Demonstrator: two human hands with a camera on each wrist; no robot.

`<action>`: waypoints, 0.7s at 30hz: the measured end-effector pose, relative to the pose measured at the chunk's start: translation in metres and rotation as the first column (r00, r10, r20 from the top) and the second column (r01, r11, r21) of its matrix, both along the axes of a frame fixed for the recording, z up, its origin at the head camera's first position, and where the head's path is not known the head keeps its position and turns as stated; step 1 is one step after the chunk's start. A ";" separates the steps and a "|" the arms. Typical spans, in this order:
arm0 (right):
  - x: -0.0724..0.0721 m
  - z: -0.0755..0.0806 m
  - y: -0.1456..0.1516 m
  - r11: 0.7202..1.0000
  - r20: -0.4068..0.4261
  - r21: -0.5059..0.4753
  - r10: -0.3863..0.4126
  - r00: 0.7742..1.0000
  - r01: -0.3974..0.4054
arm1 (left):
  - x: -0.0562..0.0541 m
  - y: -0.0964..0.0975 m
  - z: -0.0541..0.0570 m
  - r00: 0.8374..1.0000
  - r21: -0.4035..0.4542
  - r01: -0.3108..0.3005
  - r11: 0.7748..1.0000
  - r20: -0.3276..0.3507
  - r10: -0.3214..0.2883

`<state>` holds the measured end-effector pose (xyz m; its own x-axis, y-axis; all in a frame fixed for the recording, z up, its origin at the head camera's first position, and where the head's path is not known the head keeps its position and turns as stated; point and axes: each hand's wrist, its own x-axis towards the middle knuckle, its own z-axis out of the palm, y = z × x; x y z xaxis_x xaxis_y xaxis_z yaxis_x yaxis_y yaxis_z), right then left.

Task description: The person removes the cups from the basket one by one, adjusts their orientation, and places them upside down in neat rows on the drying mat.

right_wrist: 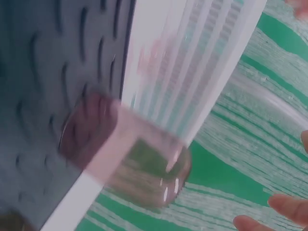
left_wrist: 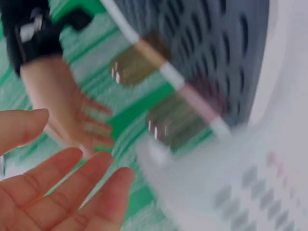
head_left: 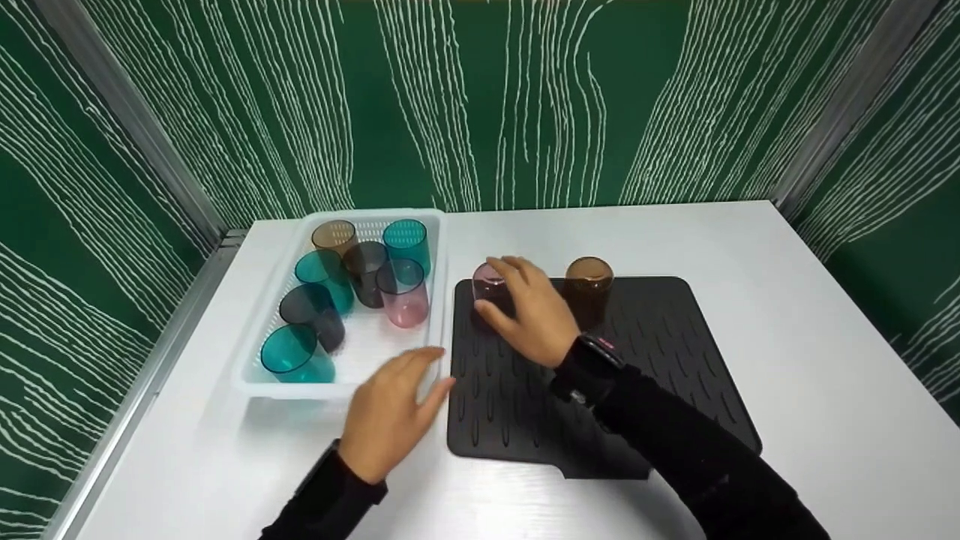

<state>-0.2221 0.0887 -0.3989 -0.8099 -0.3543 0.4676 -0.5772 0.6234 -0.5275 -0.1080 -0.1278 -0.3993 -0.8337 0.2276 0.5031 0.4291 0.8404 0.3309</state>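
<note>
Two cups stand upside down on one mat point(head_left: 510, 420): a pink cup point(head_left: 487, 279) and an amber cup point(head_left: 589, 289). The right hand point(head_left: 534, 313), fingers spread wide, hovers near the pink one, apart from it. The left hand point(head_left: 391, 414), thumb and fingers also wide, hangs beside one basket point(head_left: 300, 390) containing seven upright cups point(head_left: 298, 356): three teal, two grey, one amber, one pink.
</note>
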 end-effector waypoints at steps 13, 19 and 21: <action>0.015 -0.023 -0.040 0.992 0.400 -0.087 0.118 0.909 -0.091 | -0.019 -0.072 0.036 0.951 -0.039 -0.239 0.970 0.194 0.242; 0.013 -0.030 -0.054 0.985 0.481 -0.133 0.158 0.863 -0.107 | -0.041 -0.098 0.041 0.870 -0.111 -0.275 0.955 0.394 0.296; 0.012 -0.034 -0.058 0.984 0.507 -0.143 0.165 0.846 -0.106 | -0.046 -0.104 0.040 0.843 -0.137 -0.278 0.951 0.439 0.310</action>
